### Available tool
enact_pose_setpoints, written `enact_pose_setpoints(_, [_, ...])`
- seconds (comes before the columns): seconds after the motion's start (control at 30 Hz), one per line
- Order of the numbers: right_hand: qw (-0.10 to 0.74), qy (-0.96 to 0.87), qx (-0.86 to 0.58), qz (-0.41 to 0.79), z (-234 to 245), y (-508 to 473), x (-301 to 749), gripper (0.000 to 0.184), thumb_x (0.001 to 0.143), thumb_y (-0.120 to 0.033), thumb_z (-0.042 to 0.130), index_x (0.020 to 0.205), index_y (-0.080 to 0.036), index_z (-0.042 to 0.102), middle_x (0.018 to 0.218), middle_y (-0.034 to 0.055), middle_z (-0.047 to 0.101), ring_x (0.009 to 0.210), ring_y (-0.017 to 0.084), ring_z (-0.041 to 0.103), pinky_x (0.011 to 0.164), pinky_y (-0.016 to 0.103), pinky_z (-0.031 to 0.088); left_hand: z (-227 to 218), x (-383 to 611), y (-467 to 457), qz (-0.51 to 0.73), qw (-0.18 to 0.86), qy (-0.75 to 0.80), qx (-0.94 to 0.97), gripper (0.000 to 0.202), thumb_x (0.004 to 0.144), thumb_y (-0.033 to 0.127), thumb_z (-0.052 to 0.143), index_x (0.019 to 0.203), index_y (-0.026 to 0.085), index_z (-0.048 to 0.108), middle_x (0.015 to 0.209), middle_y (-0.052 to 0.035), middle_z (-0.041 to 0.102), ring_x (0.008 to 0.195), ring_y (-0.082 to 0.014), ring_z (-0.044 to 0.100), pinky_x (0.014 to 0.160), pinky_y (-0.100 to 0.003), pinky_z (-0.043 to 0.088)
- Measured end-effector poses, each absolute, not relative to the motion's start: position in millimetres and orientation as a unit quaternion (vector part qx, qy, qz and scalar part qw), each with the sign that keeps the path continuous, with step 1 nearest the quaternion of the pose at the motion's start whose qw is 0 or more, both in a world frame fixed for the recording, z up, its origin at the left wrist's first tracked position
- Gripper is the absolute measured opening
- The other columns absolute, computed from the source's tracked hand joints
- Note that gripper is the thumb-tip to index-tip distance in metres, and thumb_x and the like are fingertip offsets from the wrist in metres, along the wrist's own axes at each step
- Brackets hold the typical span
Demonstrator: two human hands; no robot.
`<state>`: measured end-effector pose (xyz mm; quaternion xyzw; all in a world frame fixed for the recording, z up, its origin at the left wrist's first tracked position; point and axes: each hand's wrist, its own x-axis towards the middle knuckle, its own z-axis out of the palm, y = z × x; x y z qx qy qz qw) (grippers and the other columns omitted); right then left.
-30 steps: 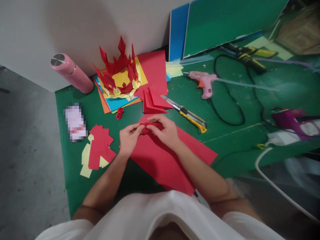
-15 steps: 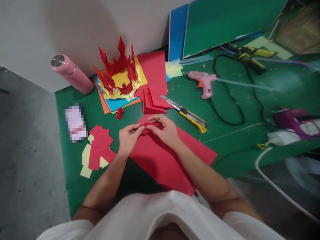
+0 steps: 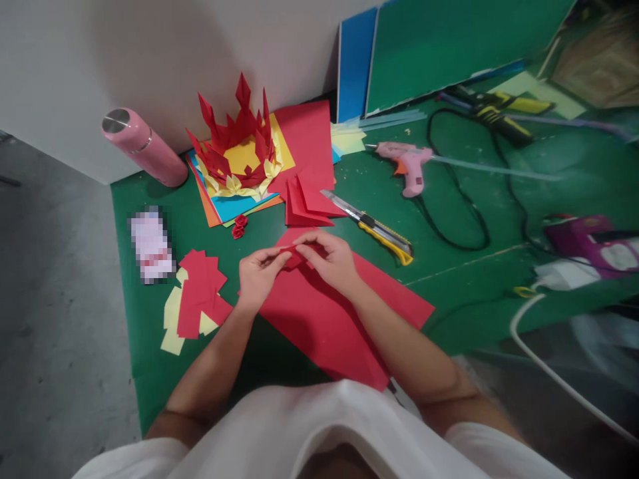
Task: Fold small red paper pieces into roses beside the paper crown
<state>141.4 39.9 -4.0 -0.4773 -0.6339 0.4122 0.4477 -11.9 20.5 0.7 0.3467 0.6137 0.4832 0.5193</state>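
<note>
A small folded piece of red paper (image 3: 293, 258) is pinched between both hands. My left hand (image 3: 260, 274) is closed on its left end, thumb on the near side. My right hand (image 3: 332, 261) grips the other end with thumb and fingers, partly covering it. Beneath the hands lies a large red sheet (image 3: 329, 319), set at a slant. Just beyond them stand folded red paper pieces (image 3: 302, 206). A utility knife (image 3: 374, 229) with a yellow handle rests to the right, its blade end pointing away to the left. Two small red paper roses (image 3: 239, 226) lie left of the folded pieces.
A red and yellow paper crown (image 3: 239, 153) sits on coloured sheets at the back. Left are a pink bottle (image 3: 144, 148), a blurred-out phone (image 3: 151, 245) and red and yellow paper pieces (image 3: 197, 296). A corded pink glue gun (image 3: 408, 166) lies right on the green table (image 3: 449, 293).
My right hand's fingers have drawn in closer to my left hand along the red paper, and its right end no longer shows above the hand. Other things stay put.
</note>
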Motion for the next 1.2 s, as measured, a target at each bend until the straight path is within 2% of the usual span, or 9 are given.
enact_pose_setpoints(0.27, [0.439, -0.652, -0.463, 0.409, -2.1, 39.3, 140.4, 0.008, 0.088, -0.025, 0.059, 0.083, -0.022, 0.064, 0.084, 0.002, 0.071, 0.079, 0.016, 0.067, 0.075, 0.03, 0.053, 3.8, -10.2, 19.3, 0.48, 0.504, 0.61, 0.377, 0.021, 0.061, 0.032, 0.081, 0.071, 0.016, 0.072, 0.064, -0.0014, 0.072, 0.055, -0.0115, 0.065, 0.053, -0.021, 0.052])
enact_pose_setpoints(0.4, [0.442, -0.644, -0.465, 0.417, -2.0, 39.3, 138.6, 0.005, 0.085, -0.025, 0.064, 0.088, -0.022, 0.063, 0.087, 0.0022, 0.071, 0.081, 0.016, 0.066, 0.074, 0.029, 0.052, 3.4, -9.0, 18.9, 0.493, 0.507, 0.597, 0.378, 0.022, 0.061, 0.033, 0.081, 0.067, 0.016, 0.069, 0.061, -0.0005, 0.069, 0.053, -0.0115, 0.065, 0.052, -0.021, 0.052])
enact_pose_setpoints(0.57, [0.417, -0.655, -0.474, 0.416, -1.6, 40.7, 139.1, 0.008, 0.087, -0.024, 0.061, 0.08, -0.021, 0.062, 0.08, 0.0013, 0.069, 0.076, 0.015, 0.064, 0.072, 0.028, 0.05, 5.3, -8.2, 18.5, 0.493, 0.502, 0.604, 0.375, 0.022, 0.061, 0.033, 0.081, 0.067, 0.015, 0.071, 0.063, -0.0013, 0.07, 0.053, -0.0107, 0.063, 0.053, -0.021, 0.052])
enact_pose_setpoints(0.97, [0.423, -0.677, -0.472, 0.375, 1.7, 39.7, 140.2, 0.008, 0.087, -0.024, 0.059, 0.081, -0.021, 0.062, 0.08, 0.0017, 0.069, 0.075, 0.015, 0.064, 0.071, 0.027, 0.049, 0.7, -9.8, 18.8, 0.5, 0.537, 0.588, 0.341, 0.032, 0.06, 0.045, 0.083, 0.07, 0.016, 0.073, 0.064, -0.0017, 0.07, 0.052, -0.0089, 0.06, 0.051, -0.02, 0.05])
enact_pose_setpoints(1.2, [0.424, -0.68, -0.462, 0.379, 1.8, 40.1, 139.8, 0.009, 0.088, -0.026, 0.058, 0.08, -0.021, 0.061, 0.08, 0.0021, 0.07, 0.075, 0.015, 0.064, 0.072, 0.028, 0.05, 2.1, -10.3, 16.7, 0.518, 0.506, 0.585, 0.365, 0.029, 0.065, 0.045, 0.08, 0.067, 0.017, 0.073, 0.063, -0.0015, 0.068, 0.054, -0.0099, 0.058, 0.054, -0.022, 0.048])
